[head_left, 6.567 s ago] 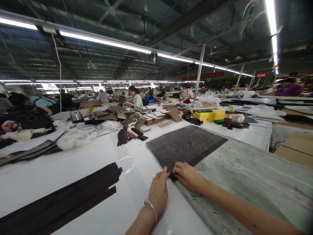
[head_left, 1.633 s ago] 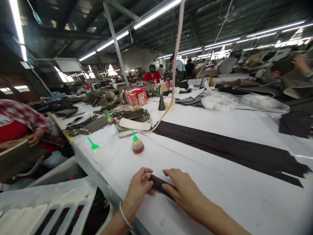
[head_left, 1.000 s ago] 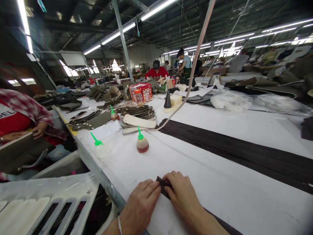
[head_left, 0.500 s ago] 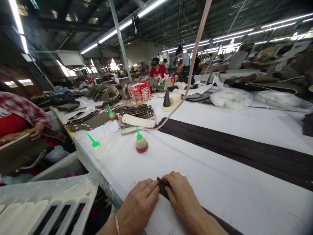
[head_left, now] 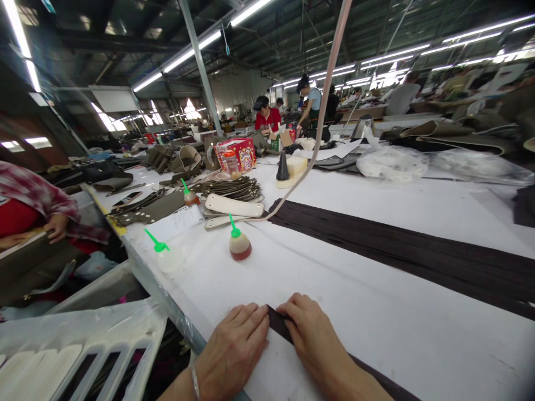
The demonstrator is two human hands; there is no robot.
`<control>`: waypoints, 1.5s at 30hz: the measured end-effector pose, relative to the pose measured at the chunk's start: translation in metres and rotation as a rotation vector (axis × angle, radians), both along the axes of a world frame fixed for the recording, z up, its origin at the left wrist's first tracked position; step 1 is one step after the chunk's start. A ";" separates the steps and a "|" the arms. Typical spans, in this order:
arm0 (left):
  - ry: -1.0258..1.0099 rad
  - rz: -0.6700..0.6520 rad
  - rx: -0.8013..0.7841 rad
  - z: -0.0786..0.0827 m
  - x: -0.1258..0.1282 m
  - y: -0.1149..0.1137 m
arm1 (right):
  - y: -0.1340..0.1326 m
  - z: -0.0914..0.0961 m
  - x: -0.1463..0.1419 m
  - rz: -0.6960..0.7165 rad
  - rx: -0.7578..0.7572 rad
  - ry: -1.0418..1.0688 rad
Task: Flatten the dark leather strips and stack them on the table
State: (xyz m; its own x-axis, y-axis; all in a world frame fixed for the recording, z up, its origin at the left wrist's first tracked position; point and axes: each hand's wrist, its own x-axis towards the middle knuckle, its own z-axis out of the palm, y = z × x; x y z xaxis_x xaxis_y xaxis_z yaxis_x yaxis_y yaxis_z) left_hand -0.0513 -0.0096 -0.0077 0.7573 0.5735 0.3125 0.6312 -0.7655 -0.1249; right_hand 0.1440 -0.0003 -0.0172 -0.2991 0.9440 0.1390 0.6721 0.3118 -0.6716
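A narrow dark strip (head_left: 279,324) runs across the white tabletop from between my hands toward the lower right, partly under my right forearm. My left hand (head_left: 234,350) lies flat with fingers stretched out, its fingertips touching the strip's near end. My right hand (head_left: 311,334) has its thumb and fingers pinched on the strip's edge just right of that end. Beyond my hands stands a squeeze bottle (head_left: 240,246) with a green nozzle and reddish-brown liquid. A paler bottle (head_left: 167,259) with a green nozzle is to its left.
A wide stack of dark strips (head_left: 376,245) stretches across the table to the right. White straps (head_left: 234,206) and a pinkish hose (head_left: 320,133) lie beyond the bottle. A slotted white crate (head_left: 137,328) stands by the table's left edge. A co-worker's hand (head_left: 57,227) shows at far left.
The strip's end, raised and folded between my fingers before, now lies flatter. My left fingers have shifted slightly left and straightened. The right hand keeps its pinch; the view has moved a little.
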 end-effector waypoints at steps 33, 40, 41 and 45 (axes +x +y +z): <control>-0.052 0.093 -0.064 0.002 -0.006 0.000 | -0.009 -0.007 0.010 0.198 0.619 -0.424; -0.028 0.104 -0.083 0.002 -0.007 0.000 | -0.007 -0.003 0.007 0.212 0.592 -0.380; -0.027 0.106 -0.083 0.002 -0.007 0.000 | -0.006 -0.002 0.006 0.213 0.589 -0.378; -0.034 0.105 -0.080 0.002 -0.007 0.000 | -0.005 -0.001 0.006 0.228 0.552 -0.388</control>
State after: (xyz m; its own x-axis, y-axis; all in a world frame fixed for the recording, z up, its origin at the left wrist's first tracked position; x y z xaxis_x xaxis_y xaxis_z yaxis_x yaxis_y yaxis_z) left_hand -0.0581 -0.0095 -0.0058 0.6814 0.6734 0.2868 0.7113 -0.7016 -0.0428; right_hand 0.1504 -0.0050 -0.0181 -0.6058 0.6743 0.4223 0.7078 0.6992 -0.1009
